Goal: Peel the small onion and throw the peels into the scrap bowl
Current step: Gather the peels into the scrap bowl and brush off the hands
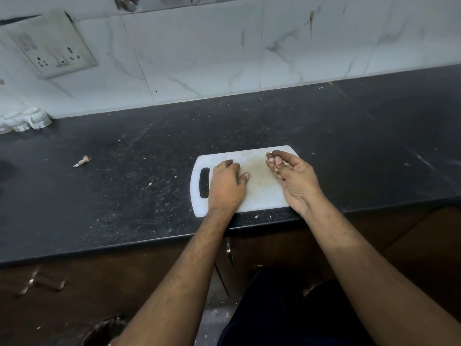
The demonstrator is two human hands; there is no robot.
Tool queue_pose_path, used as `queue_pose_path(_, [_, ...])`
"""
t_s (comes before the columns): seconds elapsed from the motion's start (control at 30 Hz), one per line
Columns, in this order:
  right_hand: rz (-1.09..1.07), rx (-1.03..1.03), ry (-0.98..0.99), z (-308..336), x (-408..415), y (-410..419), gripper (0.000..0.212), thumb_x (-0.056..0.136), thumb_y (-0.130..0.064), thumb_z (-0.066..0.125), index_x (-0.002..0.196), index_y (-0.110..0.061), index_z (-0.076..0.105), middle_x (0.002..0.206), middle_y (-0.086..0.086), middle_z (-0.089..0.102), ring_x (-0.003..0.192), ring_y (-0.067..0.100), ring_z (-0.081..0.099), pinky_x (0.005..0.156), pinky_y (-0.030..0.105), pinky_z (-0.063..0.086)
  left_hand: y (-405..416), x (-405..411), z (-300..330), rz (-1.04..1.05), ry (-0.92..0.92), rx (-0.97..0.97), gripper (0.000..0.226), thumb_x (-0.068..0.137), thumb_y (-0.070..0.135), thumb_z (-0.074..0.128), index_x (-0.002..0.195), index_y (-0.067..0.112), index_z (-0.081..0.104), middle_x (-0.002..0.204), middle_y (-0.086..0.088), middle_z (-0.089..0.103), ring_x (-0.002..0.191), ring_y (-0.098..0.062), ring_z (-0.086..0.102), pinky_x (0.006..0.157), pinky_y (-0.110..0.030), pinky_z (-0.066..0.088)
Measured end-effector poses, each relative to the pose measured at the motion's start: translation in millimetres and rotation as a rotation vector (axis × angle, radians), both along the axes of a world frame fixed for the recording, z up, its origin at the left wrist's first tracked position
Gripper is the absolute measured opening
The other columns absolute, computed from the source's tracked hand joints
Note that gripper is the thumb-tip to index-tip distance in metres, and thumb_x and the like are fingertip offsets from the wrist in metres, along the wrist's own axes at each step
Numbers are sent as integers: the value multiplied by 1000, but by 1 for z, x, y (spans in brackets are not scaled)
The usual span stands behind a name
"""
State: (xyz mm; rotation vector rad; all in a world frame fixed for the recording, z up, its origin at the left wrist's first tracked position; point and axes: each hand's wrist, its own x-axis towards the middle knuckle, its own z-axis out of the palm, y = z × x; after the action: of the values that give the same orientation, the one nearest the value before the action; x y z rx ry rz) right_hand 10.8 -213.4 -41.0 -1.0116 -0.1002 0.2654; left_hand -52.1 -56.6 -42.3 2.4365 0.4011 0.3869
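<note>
A white cutting board (262,193) with a slot handle lies on the black counter near its front edge. My left hand (225,186) rests palm down on the board's left part, fingers curled, and whether it covers anything is hidden. My right hand (294,178) hovers over the board's right end, palm up, with its fingertips pinched on small pale onion peels (270,159). The onion itself does not show. No scrap bowl is in view.
One stray peel (83,161) lies on the black counter (124,186) at the left. White cups (25,119) stand at the far left against the tiled wall, below a socket plate (52,43). Brown cabinet fronts with handles (229,253) run under the counter.
</note>
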Motion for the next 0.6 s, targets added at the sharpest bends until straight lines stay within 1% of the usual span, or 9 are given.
queue_pose_path(0.07, [3, 53, 24, 0, 1, 0, 13, 96, 3, 62, 102, -3, 72, 101, 12, 75, 95, 16, 74, 86, 20, 57, -2, -1, 0, 15, -7, 52, 36, 104, 27, 63, 128, 3, 70, 147, -11, 59, 139, -25, 49, 117, -36, 40])
queue_pose_path(0.1, [2, 58, 30, 0, 1, 0, 13, 96, 2, 62, 102, -3, 72, 101, 12, 75, 95, 17, 74, 86, 20, 57, -2, -2, -1, 27, -24, 66, 33, 104, 27, 63, 126, 4, 73, 142, -9, 62, 134, -23, 51, 111, -33, 42])
queue_pose_path(0.2, [5, 46, 23, -1, 2, 1, 13, 96, 2, 63, 105, -1, 71, 100, 11, 75, 93, 16, 74, 86, 20, 56, -3, -4, -5, 85, -68, 110, 23, 104, 23, 63, 114, 9, 79, 122, -4, 68, 112, -14, 50, 93, -27, 45])
queue_pose_path(0.27, [15, 4, 1, -1, 1, 2, 15, 95, 3, 64, 109, 2, 70, 101, 13, 74, 90, 15, 73, 86, 20, 56, -3, -5, -7, 117, -77, 133, 20, 104, 21, 63, 110, 10, 80, 114, -4, 67, 108, -16, 50, 91, -31, 49])
queue_pose_path(0.33, [23, -63, -24, -1, -1, 4, 13, 95, 3, 65, 105, 0, 72, 100, 14, 74, 89, 15, 73, 85, 20, 57, -4, -5, -5, 123, -79, 159, 20, 105, 17, 61, 113, 12, 78, 111, -4, 68, 106, -18, 53, 89, -33, 50])
queue_pose_path(0.37, [24, -92, -35, -1, -2, 5, 13, 94, 3, 65, 102, -2, 73, 100, 13, 75, 89, 15, 73, 85, 20, 57, -5, -5, -4, 123, -82, 161, 20, 105, 14, 60, 118, 12, 75, 111, -4, 69, 104, -18, 55, 87, -32, 50])
queue_pose_path(0.47, [26, -125, -52, 0, -3, 6, 12, 94, 3, 66, 102, -2, 74, 103, 14, 74, 88, 15, 73, 86, 20, 58, -9, -7, 2, 161, -78, 121, 34, 104, 9, 58, 137, 16, 58, 107, 0, 70, 91, -9, 55, 74, -29, 45])
queue_pose_path(0.53, [23, -119, -44, 0, -3, 5, 12, 94, 3, 66, 104, 0, 72, 104, 15, 74, 88, 15, 73, 85, 20, 58, -11, -9, 3, 165, -73, 122, 37, 104, 9, 57, 140, 16, 52, 103, 2, 69, 87, -9, 53, 71, -29, 41])
queue_pose_path(0.6, [22, -123, -42, 1, -4, 6, 13, 94, 3, 65, 105, 0, 72, 103, 15, 74, 90, 16, 73, 84, 18, 57, -12, -8, 1, 118, -87, 93, 36, 104, 9, 58, 138, 15, 51, 99, 4, 66, 87, -11, 57, 72, -29, 42])
